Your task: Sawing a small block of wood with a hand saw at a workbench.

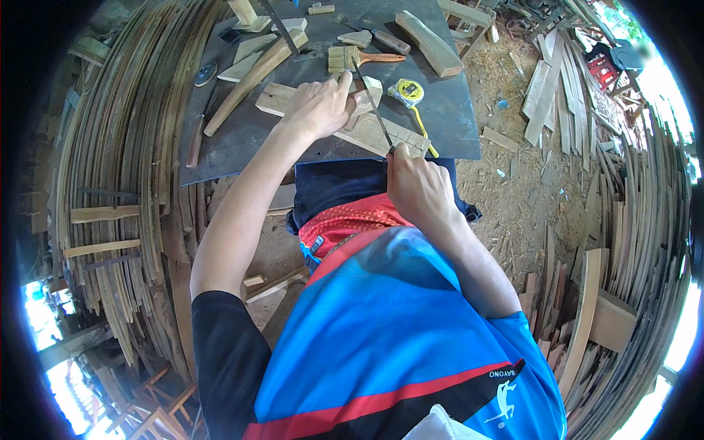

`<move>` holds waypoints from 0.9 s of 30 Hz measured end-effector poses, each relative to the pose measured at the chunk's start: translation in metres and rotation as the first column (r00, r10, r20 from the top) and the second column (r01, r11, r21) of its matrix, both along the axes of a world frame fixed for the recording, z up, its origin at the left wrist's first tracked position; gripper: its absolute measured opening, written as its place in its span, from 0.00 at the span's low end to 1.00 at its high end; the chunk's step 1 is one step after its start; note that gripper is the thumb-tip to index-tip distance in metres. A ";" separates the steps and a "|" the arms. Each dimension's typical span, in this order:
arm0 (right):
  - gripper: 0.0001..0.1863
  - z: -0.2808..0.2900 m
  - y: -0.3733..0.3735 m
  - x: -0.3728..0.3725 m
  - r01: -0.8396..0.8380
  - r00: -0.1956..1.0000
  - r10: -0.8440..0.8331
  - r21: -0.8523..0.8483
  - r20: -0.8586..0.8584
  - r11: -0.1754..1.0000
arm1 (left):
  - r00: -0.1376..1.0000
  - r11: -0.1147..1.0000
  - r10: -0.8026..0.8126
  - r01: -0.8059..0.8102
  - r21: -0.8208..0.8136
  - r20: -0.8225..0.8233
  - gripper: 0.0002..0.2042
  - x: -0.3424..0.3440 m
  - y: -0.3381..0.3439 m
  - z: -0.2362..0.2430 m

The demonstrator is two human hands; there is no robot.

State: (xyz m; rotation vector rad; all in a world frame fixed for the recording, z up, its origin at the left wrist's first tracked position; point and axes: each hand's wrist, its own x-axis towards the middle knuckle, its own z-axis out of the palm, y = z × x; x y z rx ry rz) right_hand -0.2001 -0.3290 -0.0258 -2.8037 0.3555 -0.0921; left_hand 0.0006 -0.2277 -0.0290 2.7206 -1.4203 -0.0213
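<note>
My left hand (pixel 320 106) has its fingers bent onto a small pale wood piece (pixel 367 95) that lies over a longer pale board (pixel 271 99) with pencil marks, the index finger beside a thin dark blade (pixel 370 101). My right hand (pixel 418 183) grips the near end of that bladed tool at the board's right end; its exact kind is unclear. Just beyond are a wide paintbrush (pixel 345 59) with a wooden handle and, at the right, a yellow tape measure (pixel 407 93) with some tape out.
The dark worktable (pixel 458 125) also carries a curved wooden piece (pixel 249 84), offcuts, a thick block (pixel 429 44) and several tools. Stacked timber strips (pixel 125 147) flank me on both sides, above a floor (pixel 557 198) strewn with shavings and scraps.
</note>
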 end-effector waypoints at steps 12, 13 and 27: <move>0.11 -0.001 0.000 -0.001 -0.006 1.000 0.006 0.005 0.018 1.000 | 0.999 1.000 0.021 -0.021 0.006 -0.042 0.17 -0.003 0.000 0.004; 0.11 -0.002 0.000 -0.001 -0.005 1.000 0.005 0.002 0.027 1.000 | 0.999 1.000 0.023 -0.022 0.014 -0.046 0.17 -0.003 0.000 0.005; 0.13 0.000 0.001 -0.001 0.004 1.000 -0.004 0.005 0.024 1.000 | 1.000 1.000 0.015 -0.015 -0.001 -0.028 0.17 -0.001 -0.001 0.002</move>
